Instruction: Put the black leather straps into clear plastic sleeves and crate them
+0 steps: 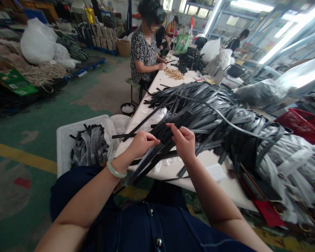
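Note:
Over the near edge of the table, my left hand (143,144) is closed in a pinch, with a pale bangle (115,170) on its wrist. My right hand (184,140) is closed too, its thumb and index finger together a little way to the right. Whatever sits between the fingertips is too small to make out. Behind and beneath both hands lie long flat black straps (199,105), heaped across the table (232,189). Some straps (143,169) droop past the table's edge towards my lap. A strap end sticks out left of my left hand.
A white plastic bin (68,130) with plastic-wrapped black pieces stands at the left. Plastic-wrapped straps (294,164) and a red bag (303,124) lie to the right. A co-worker (144,52) sits farther along, near gold-coloured parts (174,74). A small black bucket (127,109) is on the floor.

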Action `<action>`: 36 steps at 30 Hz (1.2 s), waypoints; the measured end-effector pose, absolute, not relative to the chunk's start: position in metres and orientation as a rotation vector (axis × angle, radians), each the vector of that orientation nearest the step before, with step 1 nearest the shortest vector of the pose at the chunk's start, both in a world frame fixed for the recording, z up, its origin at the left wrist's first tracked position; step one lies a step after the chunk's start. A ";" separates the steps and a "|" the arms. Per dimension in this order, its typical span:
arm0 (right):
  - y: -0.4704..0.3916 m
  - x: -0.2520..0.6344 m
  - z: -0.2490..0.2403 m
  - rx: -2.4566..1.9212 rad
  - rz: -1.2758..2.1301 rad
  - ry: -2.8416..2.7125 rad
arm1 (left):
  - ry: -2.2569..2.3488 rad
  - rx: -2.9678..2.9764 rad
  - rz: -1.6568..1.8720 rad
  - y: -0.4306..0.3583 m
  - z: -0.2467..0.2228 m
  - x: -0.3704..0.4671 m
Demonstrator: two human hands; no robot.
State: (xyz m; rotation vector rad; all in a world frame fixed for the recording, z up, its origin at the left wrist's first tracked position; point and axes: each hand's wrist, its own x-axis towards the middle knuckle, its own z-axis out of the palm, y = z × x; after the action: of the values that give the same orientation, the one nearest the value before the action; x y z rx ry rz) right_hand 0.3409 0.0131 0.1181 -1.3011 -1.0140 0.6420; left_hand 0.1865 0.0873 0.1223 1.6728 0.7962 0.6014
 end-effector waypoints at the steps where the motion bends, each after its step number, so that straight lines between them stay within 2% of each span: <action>1: 0.014 0.339 0.117 -1.292 0.656 -1.028 | 0.790 1.637 0.635 0.088 0.122 0.187; 4: 0.013 0.324 0.103 -1.299 0.658 -1.050 | 0.811 1.504 0.739 0.088 0.119 0.190; 8: 0.010 0.302 0.080 -1.435 0.444 -1.117 | 0.826 1.271 0.744 0.089 0.108 0.195; 11: 0.014 0.298 0.079 -1.512 0.473 -1.158 | 0.790 1.080 0.788 0.092 0.100 0.190; 14: 0.026 0.318 0.103 -1.405 0.529 -0.952 | 0.729 1.254 0.742 0.094 0.094 0.167; 17: 0.038 0.361 0.151 -1.083 0.460 -0.697 | 0.464 1.593 0.168 0.092 0.084 0.129; 19: 0.041 0.391 0.188 -0.879 0.265 -0.623 | 0.325 1.623 -0.242 0.090 0.075 0.106; 20: 0.040 0.401 0.204 -0.807 0.148 -0.604 | 0.339 1.606 -0.333 0.089 0.070 0.097; 22: 0.035 0.407 0.225 -0.707 -0.074 -0.610 | 0.513 1.566 -0.279 0.089 0.064 0.087; 24: 0.027 0.389 0.225 -0.782 -0.134 -0.798 | 0.699 1.531 -0.115 0.091 0.064 0.088; 26: 0.023 0.356 0.205 -1.009 0.077 -1.259 | 0.746 1.532 -0.046 0.095 0.072 0.095; 29: 0.027 0.314 0.158 -1.144 0.726 -2.118 | 0.634 1.626 -0.055 0.102 0.092 0.103; 32: 0.038 0.303 0.130 -1.144 1.306 -2.466 | 0.588 1.686 -0.119 0.108 0.106 0.093; 34: 0.044 0.307 0.130 -1.267 1.408 -2.449 | 0.649 1.711 -0.206 0.112 0.108 0.078; 36: 0.047 0.309 0.141 -1.335 1.247 -2.440 | 0.722 1.771 -0.207 0.116 0.107 0.060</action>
State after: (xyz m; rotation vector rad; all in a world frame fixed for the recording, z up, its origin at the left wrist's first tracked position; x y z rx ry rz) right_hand 0.3091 0.0471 0.1406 -1.3347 -2.4402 1.2472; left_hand 0.0601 0.1163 0.1074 1.7709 0.7216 -0.2069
